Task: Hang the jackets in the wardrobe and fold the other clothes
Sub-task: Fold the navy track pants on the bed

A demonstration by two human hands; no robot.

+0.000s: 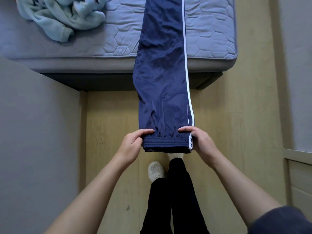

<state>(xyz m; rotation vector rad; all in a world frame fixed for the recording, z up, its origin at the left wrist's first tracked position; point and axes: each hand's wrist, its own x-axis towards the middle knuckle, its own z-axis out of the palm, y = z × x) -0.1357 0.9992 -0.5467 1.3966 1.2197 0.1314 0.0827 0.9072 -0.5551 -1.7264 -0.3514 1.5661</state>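
Note:
Navy track trousers (162, 68) with a white side stripe stretch from the mattress (211, 31) out over the floor toward me, folded lengthwise with one leg on the other. My left hand (133, 144) grips the left end of the elastic waistband. At the right end, beside the stripe, my right hand (200, 141) grips the same waistband. The far end of the trousers runs out of view at the top.
A crumpled light-blue fleece garment (57, 16) lies on the mattress at the upper left. A grey panel (33, 141) stands at my left. A pale wall and low ledge (297, 157) run along the right. My feet stand on the wooden floor (109, 132).

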